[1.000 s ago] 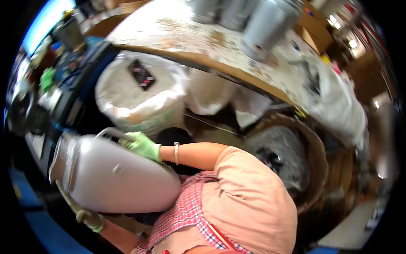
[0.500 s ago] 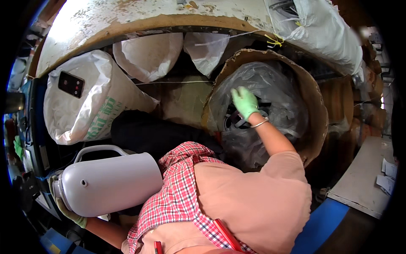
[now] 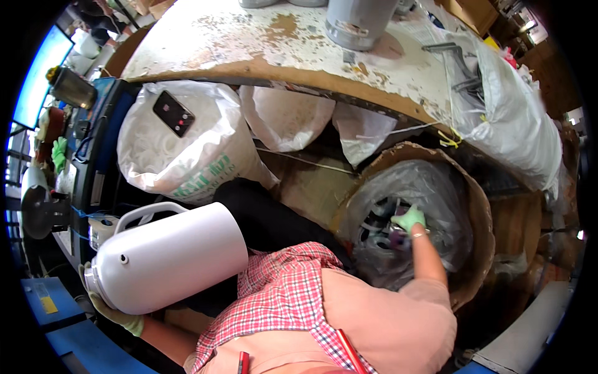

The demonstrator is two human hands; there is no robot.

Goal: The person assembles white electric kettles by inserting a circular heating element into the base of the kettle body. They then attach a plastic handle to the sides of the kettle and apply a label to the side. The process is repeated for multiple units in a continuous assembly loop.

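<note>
My left hand (image 3: pixel 115 311), in a pale green glove, is closed around the neck end of a pale lilac-grey vacuum jug body (image 3: pixel 171 258). The jug lies on its side across my lap, its looped handle on the far side and a small round hole in its wall. My right hand (image 3: pixel 409 218), gloved the same way, reaches down into a round brown fibre drum (image 3: pixel 484 249) lined with a clear plastic bag (image 3: pixel 436 181). It is among dark and purple ring-shaped parts (image 3: pixel 377 227); its fingertips are hidden there.
A white woven sack (image 3: pixel 215 156) of pale rings stands ahead left, with a phone (image 3: pixel 174 113) on top. Beyond it runs a worn workbench (image 3: pixel 249 37) holding a grey container (image 3: pixel 358 25). A full white bag (image 3: pixel 517 112) sits at its right end. Blue boxes (image 3: pixel 56 305) stand near left.
My right hand has gone down from above the drum to the parts inside it. The view has shifted, showing more bench. My left hand still holds the jug body.
</note>
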